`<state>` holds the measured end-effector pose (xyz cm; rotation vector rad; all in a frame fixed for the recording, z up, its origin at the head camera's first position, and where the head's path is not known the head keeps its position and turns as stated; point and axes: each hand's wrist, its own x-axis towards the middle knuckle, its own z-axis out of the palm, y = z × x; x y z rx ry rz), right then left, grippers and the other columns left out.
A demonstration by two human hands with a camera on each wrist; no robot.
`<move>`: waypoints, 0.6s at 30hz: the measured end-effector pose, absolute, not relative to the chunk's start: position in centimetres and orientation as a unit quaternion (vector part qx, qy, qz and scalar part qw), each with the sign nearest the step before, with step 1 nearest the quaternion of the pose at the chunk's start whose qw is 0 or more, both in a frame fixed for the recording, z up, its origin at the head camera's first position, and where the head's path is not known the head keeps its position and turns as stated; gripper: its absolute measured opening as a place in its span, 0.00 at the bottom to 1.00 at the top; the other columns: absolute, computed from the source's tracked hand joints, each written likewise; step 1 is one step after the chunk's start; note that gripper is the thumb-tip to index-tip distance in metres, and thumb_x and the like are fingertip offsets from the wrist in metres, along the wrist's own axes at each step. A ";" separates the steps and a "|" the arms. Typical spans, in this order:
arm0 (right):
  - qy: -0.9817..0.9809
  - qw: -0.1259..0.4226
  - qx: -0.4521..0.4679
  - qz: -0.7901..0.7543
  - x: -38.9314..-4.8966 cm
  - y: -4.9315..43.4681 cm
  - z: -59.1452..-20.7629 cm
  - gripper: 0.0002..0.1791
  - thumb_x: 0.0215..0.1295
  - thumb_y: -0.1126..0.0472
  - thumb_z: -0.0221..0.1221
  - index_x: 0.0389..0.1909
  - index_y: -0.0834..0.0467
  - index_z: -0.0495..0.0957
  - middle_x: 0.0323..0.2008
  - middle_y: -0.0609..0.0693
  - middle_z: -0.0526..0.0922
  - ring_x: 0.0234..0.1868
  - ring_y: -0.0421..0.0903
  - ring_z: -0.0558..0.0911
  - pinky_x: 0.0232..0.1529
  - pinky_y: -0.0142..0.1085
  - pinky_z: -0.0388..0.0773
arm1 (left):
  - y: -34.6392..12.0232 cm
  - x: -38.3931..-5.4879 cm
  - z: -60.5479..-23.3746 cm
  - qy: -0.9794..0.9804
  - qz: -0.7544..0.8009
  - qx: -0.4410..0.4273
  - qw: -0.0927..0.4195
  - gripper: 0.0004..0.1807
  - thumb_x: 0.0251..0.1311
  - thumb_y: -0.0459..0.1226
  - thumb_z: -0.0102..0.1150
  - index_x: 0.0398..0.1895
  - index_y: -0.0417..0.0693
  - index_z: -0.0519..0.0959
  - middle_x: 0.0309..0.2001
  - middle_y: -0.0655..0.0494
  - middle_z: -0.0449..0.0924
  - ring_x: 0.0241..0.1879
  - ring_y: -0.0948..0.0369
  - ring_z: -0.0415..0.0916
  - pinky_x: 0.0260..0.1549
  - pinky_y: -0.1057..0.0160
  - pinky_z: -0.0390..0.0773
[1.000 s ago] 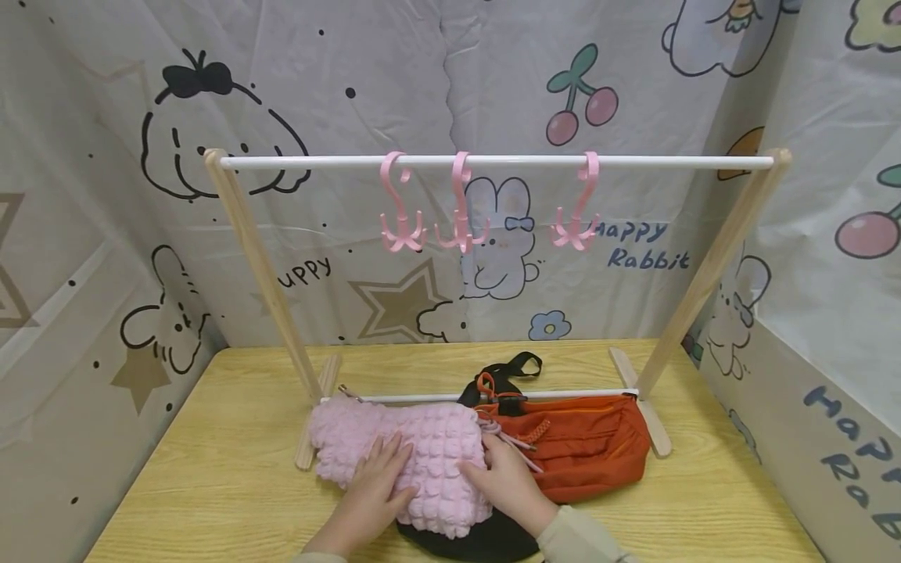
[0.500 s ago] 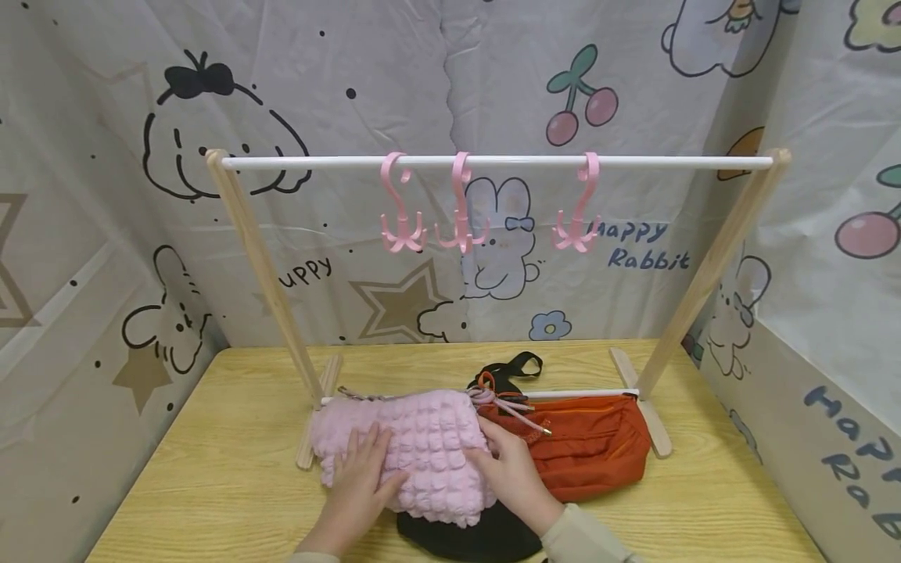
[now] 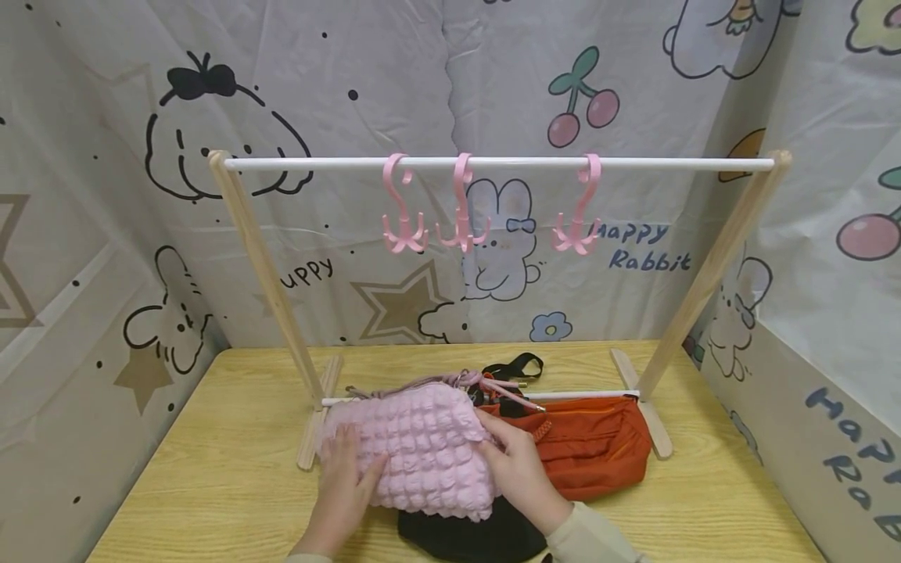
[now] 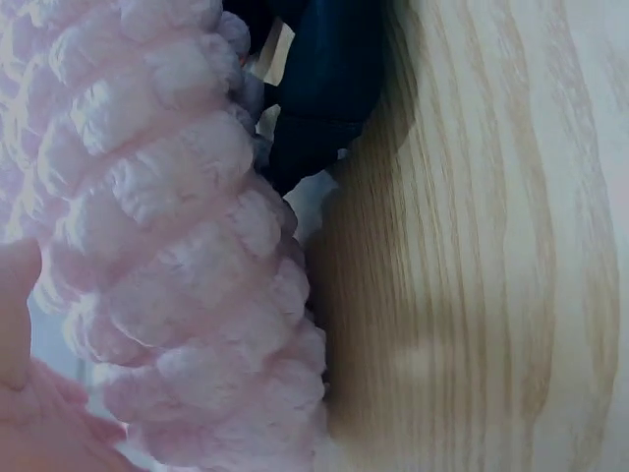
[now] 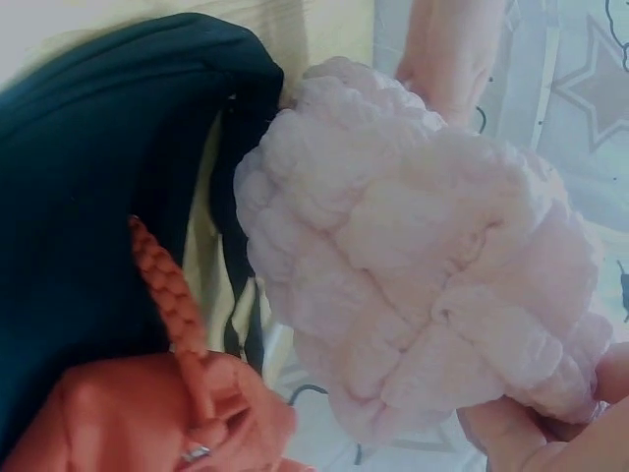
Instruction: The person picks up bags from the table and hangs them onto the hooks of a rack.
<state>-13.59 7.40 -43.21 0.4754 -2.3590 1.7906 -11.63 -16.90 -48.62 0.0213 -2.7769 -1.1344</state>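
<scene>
A pink puffy quilted bag (image 3: 415, 453) is held tilted above the table in the head view, with its drawstring cord (image 3: 422, 381) along the top edge. My left hand (image 3: 338, 485) holds its left end, thumb on the front; its fingers are partly hidden in the left wrist view. My right hand (image 3: 521, 473) grips the right end, thumb on the front and the other fingers partly behind. Beneath and behind the pink bag lies a black bag (image 3: 472, 536) with a strap (image 3: 521, 367). An orange-red zipped bag (image 3: 591, 450) lies just to the right.
A wooden-ended rack stands over the bags, with a white top bar (image 3: 324, 163) and a low white bar (image 3: 584, 394). Three pink claw hooks, including a right one (image 3: 577, 234), hang from the top bar. Printed cloth walls (image 3: 352, 289) enclose the yellow wood-grain table (image 3: 211, 469).
The pink bag has risen and tilted more upright, its cord coming into view along the top. My left hand has slid leftward to the bag's end. The right hand stays at its right end.
</scene>
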 end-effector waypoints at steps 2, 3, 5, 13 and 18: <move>-0.784 0.070 0.157 0.596 -13.5 7.4 -43.0 0.22 0.56 0.81 0.55 0.54 0.72 0.77 0.53 0.65 0.79 0.52 0.55 0.78 0.48 0.34 0.79 | -17.1 -11.8 -48.9 -0.917 -0.391 0.030 0.072 0.41 0.70 0.43 0.52 0.69 0.19 0.47 0.70 0.21 0.40 0.68 0.25 0.33 0.65 0.31 0.38; -0.784 0.069 0.156 0.597 -13.4 7.5 -42.9 0.22 0.56 0.81 0.55 0.54 0.71 0.77 0.53 0.65 0.79 0.52 0.54 0.79 0.47 0.33 0.79 | -17.2 -11.9 -49.1 -0.913 -0.398 0.041 0.073 0.41 0.70 0.42 0.52 0.69 0.18 0.46 0.70 0.20 0.39 0.68 0.25 0.33 0.65 0.32 0.38; -0.783 0.070 0.153 0.599 -13.3 7.5 -42.7 0.22 0.56 0.81 0.55 0.54 0.71 0.78 0.52 0.64 0.80 0.51 0.51 0.79 0.46 0.31 0.78 | -17.5 -12.0 -49.3 -0.907 -0.410 0.057 0.075 0.42 0.70 0.42 0.52 0.68 0.17 0.45 0.69 0.19 0.38 0.68 0.26 0.34 0.65 0.33 0.39; -0.770 0.100 0.170 0.607 -12.9 7.8 -41.7 0.21 0.55 0.82 0.57 0.51 0.71 0.80 0.49 0.64 0.82 0.49 0.46 0.80 0.48 0.34 0.79 | -17.9 -12.1 -49.9 -0.895 -0.433 0.078 0.068 0.43 0.72 0.45 0.48 0.67 0.14 0.42 0.69 0.18 0.37 0.68 0.27 0.35 0.67 0.35 0.39; -0.767 0.088 0.172 0.612 -12.8 8.3 -41.0 0.21 0.57 0.81 0.56 0.53 0.69 0.79 0.50 0.62 0.82 0.50 0.44 0.80 0.48 0.30 0.77 | -18.0 -12.3 -49.7 -0.878 -0.467 0.090 0.056 0.42 0.75 0.46 0.43 0.68 0.15 0.40 0.69 0.19 0.35 0.69 0.29 0.35 0.67 0.36 0.39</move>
